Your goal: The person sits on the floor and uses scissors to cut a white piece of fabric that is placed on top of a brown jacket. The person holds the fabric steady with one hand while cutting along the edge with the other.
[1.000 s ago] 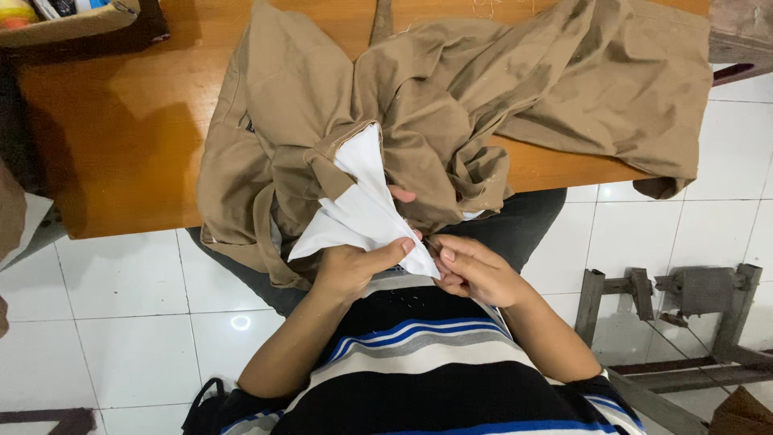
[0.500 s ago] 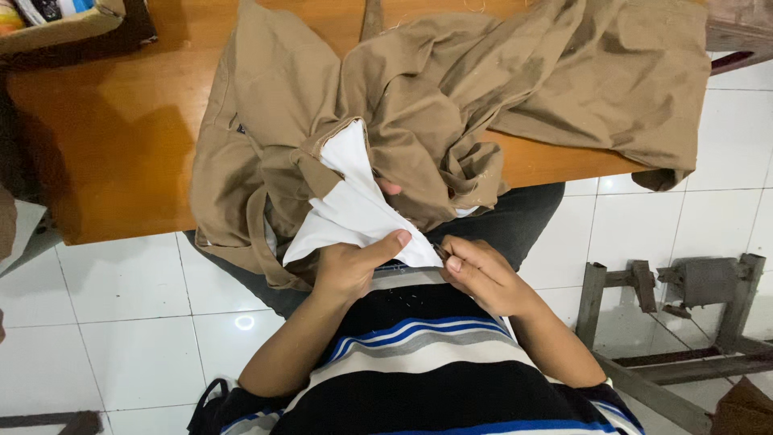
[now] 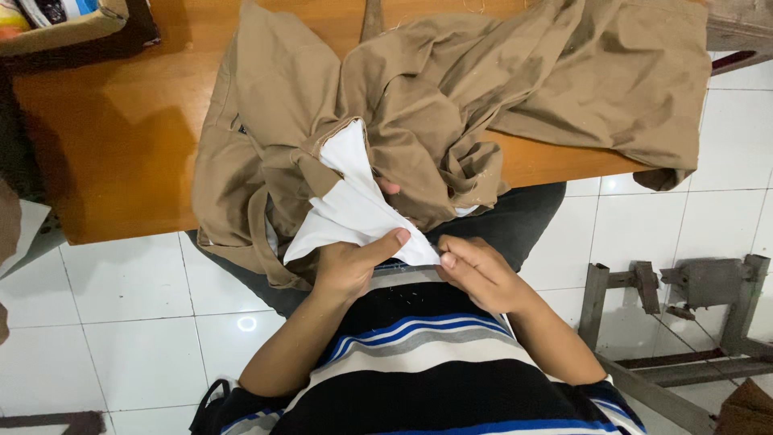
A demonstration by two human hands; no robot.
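Barely shifted since before, left hand [image 3: 348, 267] and right hand [image 3: 477, 274] pinch the white pocket lining [image 3: 354, 213] of khaki trousers [image 3: 419, 113], apparently picking threads; next needs finer grip.

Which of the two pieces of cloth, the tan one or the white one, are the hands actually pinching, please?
The white lining piece: both the left hand and right hand grip its lower edge, while the tan garment lies draped over the wooden table.

Both hands [image 3: 419, 270] pinch white lining [image 3: 354, 213]
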